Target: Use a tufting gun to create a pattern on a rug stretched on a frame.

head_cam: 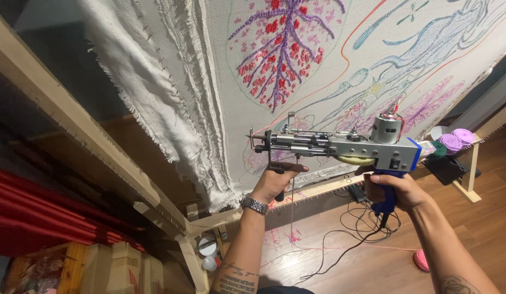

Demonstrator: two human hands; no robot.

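I hold a grey metal tufting gun [340,146] with a blue rear housing in front of a stretched white cloth [318,71]. My left hand [276,182], with a metal watch at the wrist, grips the gun's front handle from below. My right hand [395,190] is closed around the blue rear grip. The gun's needle end points left, a little off the cloth. The cloth bears a tufted pink and purple leaf shape [280,49] and thin coloured outlines. Pink yarn hangs down from the gun.
A wooden frame [73,117] carries the cloth, its frayed edge folded over at left. Purple and green yarn cones [454,142] sit on a stand at right. Black cables [356,228] and a pink yarn ball [421,260] lie on the wooden floor. Red fabric and boxes are lower left.
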